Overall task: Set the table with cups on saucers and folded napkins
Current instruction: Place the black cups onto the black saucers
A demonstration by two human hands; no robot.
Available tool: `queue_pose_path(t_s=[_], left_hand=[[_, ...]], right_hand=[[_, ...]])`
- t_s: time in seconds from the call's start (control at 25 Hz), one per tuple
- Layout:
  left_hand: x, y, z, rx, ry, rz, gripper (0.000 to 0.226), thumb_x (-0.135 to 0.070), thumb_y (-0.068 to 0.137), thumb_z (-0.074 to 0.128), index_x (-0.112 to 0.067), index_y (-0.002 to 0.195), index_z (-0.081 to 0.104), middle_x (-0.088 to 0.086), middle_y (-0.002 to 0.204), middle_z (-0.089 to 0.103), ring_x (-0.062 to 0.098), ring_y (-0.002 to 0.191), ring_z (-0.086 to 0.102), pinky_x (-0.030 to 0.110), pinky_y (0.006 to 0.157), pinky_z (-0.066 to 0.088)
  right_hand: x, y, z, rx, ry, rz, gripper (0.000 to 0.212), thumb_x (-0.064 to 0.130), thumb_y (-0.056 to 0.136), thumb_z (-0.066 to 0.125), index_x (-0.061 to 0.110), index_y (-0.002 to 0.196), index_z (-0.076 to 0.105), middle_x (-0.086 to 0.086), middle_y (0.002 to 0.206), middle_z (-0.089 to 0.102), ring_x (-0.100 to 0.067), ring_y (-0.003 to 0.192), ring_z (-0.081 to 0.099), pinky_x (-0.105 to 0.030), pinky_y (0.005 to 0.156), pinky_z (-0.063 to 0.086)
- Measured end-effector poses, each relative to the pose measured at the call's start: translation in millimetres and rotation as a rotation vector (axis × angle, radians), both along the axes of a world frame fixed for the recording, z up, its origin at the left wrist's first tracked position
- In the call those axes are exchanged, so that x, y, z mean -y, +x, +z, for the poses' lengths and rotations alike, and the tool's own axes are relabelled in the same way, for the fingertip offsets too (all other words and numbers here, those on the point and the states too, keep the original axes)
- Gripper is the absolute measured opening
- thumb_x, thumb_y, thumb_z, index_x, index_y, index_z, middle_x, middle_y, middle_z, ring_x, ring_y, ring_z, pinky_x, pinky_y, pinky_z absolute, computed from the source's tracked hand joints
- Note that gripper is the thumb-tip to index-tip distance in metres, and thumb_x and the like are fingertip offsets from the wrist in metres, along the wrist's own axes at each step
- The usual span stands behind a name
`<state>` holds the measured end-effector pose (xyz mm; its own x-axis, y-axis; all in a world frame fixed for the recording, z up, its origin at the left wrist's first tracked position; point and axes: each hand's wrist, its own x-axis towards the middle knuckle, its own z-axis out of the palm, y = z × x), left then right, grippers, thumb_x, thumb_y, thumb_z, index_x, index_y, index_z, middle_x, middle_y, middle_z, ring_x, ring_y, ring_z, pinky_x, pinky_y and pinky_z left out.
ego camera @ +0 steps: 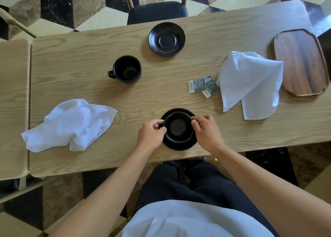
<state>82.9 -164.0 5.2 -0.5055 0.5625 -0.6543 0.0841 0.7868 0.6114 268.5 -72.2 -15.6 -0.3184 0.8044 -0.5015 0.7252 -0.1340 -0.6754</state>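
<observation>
Near cup handle not visible; sides covered by left hand and right hand. Near saucer mostly under cup. Print on sachets too small to read; one tucked partly under right napkin. Tray clipped by right edge.

Light wood table; dark-cushioned chair at far side; floor of cube-pattern marble tiles

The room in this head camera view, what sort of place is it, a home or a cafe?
Probably a cafe or hotel dining room, though a home is possible. A long wooden table stands on a patterned marble floor, laid with matching black saucers, cloth napkins and small sachets.
</observation>
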Motion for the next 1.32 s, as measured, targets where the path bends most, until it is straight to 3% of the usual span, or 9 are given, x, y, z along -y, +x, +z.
queue_pose_path(t_s=[0.2,0.32,0.48,0.72,0.8,0.96,1.04,1.2,1.32], left_hand=[[-6.1,7.1,1.2,-0.004,-0.01,0.0,0.024,-0.028,0.086,0.064,-0.04,0.106,0.07,-0.013,0.104,0.065,0.0,0.092,0.061,0.018,0.069,0.043],[-7.6,9.9,2.5,-0.02,-0.019,-0.012,0.029,-0.027,0.087,0.062,-0.037,0.113,0.07,-0.01,0.109,0.066,0.005,0.096,0.063,0.022,0.072,0.044],[-6.0,13.1,0.8,-0.049,-0.029,-0.013,0.031,-0.028,0.089,0.06,-0.037,0.117,0.068,-0.008,0.116,0.064,0.008,0.103,0.061,0.023,0.077,0.044],[-10.3,15.7,4.4,-0.084,-0.067,-0.016,0.023,-0.029,0.089,0.06,-0.038,0.109,0.067,-0.017,0.092,0.063,-0.004,0.076,0.058,0.016,0.06,0.04],[-11.7,17.2,8.8,-0.086,-0.082,-0.014,0.025,-0.031,0.088,0.062,-0.033,0.112,0.067,-0.019,0.09,0.061,-0.003,0.078,0.058,0.017,0.061,0.04],[-17.2,10.5,20.3,-0.12,-0.086,0.071,0.03,-0.037,0.088,0.061,-0.025,0.115,0.066,-0.016,0.096,0.063,0.007,0.087,0.06,0.023,0.068,0.042],[-22.5,-4.9,26.1,-0.143,-0.071,0.123,0.03,-0.034,0.09,0.06,-0.023,0.118,0.065,-0.017,0.091,0.06,0.008,0.085,0.06,0.026,0.072,0.042],[-27.3,-50.2,31.4,-0.165,-0.039,0.199,0.032,-0.032,0.091,0.059,-0.022,0.121,0.063,-0.019,0.088,0.056,-0.003,0.078,0.054,0.019,0.06,0.038],[-38.4,-94.8,29.2,-0.18,0.018,0.247,0.04,-0.025,0.093,0.057,-0.023,0.132,0.054,-0.017,0.087,0.057,0.011,0.087,0.062,0.025,0.067,0.041]], right_hand=[[-5.6,4.8,0.1,0.02,-0.011,0.005,0.032,0.034,0.104,0.047,0.025,0.126,0.069,0.009,0.114,0.048,0.015,0.093,0.047,0.007,0.07,0.032],[-6.9,5.0,0.0,0.034,-0.009,0.036,0.033,0.033,0.104,0.046,0.024,0.126,0.069,0.005,0.117,0.053,0.023,0.092,0.043,0.008,0.071,0.031],[-7.5,8.2,1.4,0.044,-0.016,0.06,0.034,0.034,0.103,0.046,0.024,0.126,0.068,0.004,0.118,0.053,0.016,0.09,0.046,0.005,0.069,0.033],[-18.0,8.8,5.3,0.081,-0.034,0.165,0.032,0.033,0.102,0.045,0.025,0.125,0.066,0.001,0.122,0.053,0.009,0.085,0.048,-0.003,0.064,0.034],[-24.7,7.1,11.0,0.125,-0.017,0.216,0.036,0.034,0.099,0.047,0.022,0.127,0.065,-0.002,0.126,0.052,-0.001,0.09,0.053,-0.01,0.073,0.039],[-42.9,-8.2,28.8,0.162,0.046,0.246,0.043,0.036,0.095,0.048,0.017,0.131,0.061,-0.007,0.134,0.05,-0.024,0.125,0.048,-0.037,0.102,0.044],[-53.4,-26.0,36.6,0.135,0.064,0.297,0.041,0.036,0.097,0.048,0.017,0.132,0.059,-0.006,0.136,0.049,-0.023,0.125,0.049,-0.036,0.102,0.045],[-69.9,-77.0,43.1,0.105,0.084,0.356,0.041,0.033,0.1,0.048,0.016,0.136,0.056,-0.008,0.138,0.05,-0.019,0.111,0.055,-0.029,0.091,0.044],[-78.9,-124.5,40.7,0.087,0.076,0.352,0.041,0.031,0.101,0.047,0.016,0.138,0.056,-0.008,0.139,0.055,-0.017,0.104,0.056,-0.026,0.085,0.04]])
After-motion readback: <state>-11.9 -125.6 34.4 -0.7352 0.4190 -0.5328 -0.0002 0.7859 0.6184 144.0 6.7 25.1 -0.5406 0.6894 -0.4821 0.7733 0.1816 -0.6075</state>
